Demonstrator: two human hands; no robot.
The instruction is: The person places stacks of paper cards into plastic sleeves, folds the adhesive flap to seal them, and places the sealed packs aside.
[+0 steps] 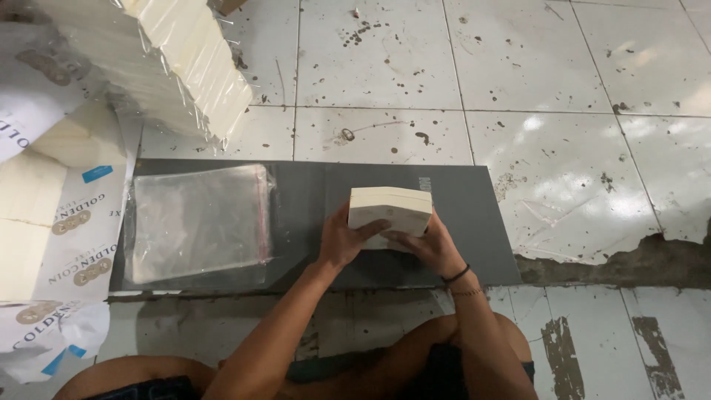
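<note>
Both my hands hold a thick cream-coloured stack of paper sheets (pixel 390 208) upright on its edge over a dark grey board (pixel 474 222) that lies on the floor. My left hand (pixel 343 238) grips the stack's left side, thumb across its front. My right hand (pixel 427 244) supports its right side and underside; a dark band circles that wrist. A pile of clear plastic bags (pixel 198 222) lies flat on the left part of the board.
Wrapped cream stacks in clear film (pixel 178 59) lean at the top left. White printed packaging and loose cream sheets (pixel 55 222) lie along the left edge. The stained white floor tiles (pixel 578 148) are chipped at the right. My knees show at the bottom.
</note>
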